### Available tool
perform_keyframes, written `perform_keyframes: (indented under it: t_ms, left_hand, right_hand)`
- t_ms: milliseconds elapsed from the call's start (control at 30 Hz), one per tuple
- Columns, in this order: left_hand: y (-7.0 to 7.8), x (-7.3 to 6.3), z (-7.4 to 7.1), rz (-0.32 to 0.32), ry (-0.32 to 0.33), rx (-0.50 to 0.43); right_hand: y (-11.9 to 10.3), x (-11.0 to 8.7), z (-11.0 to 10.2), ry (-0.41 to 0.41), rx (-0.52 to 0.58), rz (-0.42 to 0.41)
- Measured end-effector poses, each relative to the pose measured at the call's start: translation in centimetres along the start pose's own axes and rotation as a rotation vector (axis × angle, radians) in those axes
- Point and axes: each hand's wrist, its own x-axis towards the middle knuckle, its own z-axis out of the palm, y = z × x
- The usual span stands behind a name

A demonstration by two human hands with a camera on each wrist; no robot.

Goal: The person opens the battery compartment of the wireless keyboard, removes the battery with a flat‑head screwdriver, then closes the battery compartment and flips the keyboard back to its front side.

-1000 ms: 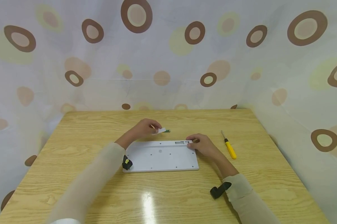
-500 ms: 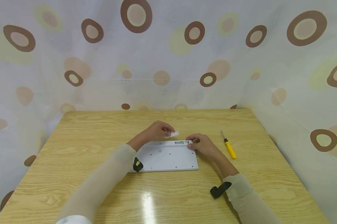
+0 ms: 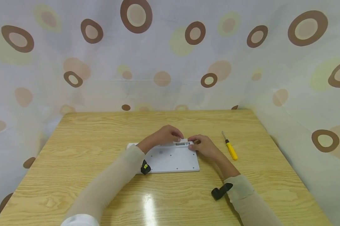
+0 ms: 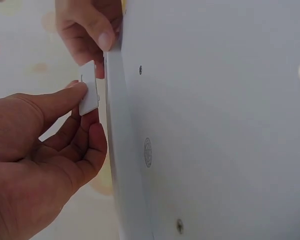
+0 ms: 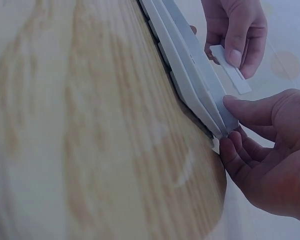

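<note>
A white keyboard (image 3: 172, 161) lies face down on the wooden table, several screws showing in its back. Near its far right corner is an uncovered battery compartment (image 3: 180, 144). My left hand (image 3: 167, 134) pinches a small white battery cover (image 4: 89, 90) between thumb and fingers, just above the far edge by that compartment. In the right wrist view the cover (image 5: 231, 70) is held tilted, apart from the keyboard. My right hand (image 3: 205, 147) grips the keyboard's far right corner, thumb (image 5: 250, 110) on the back and fingers underneath.
A screwdriver (image 3: 231, 150) with a yellow handle lies on the table (image 3: 260, 175) to the right of the keyboard. A patterned curtain (image 3: 164, 56) hangs behind the table and along its sides.
My left hand has carried the cover rightward and slightly nearer, up to the compartment. A small green item seen beside it earlier is out of sight. My right hand keeps its grip.
</note>
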Motion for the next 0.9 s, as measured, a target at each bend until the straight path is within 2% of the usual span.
perform_keyframes:
  t_ms: [333,500,767,900]
  left_hand:
    - [0.9,0.4,0.6,-0.044,-0.044,0.029]
    - [0.6,0.7,0.8,-0.046,-0.057,0.055]
    - [0.5,0.8,1.2,-0.029,-0.039,0.039]
    - [0.6,0.8,1.5,-0.045,-0.026,0.005]
  right_hand:
    - [-0.1,0.0,0.1,0.001,0.002,-0.022]
    - [-0.1,0.0,0.2,0.002,0.015,-0.031]
    - [0.0,0.0,0.1,-0.001,0.009,-0.025]
    - [-0.1,-0.1,0.1,-0.001,0.014,-0.015]
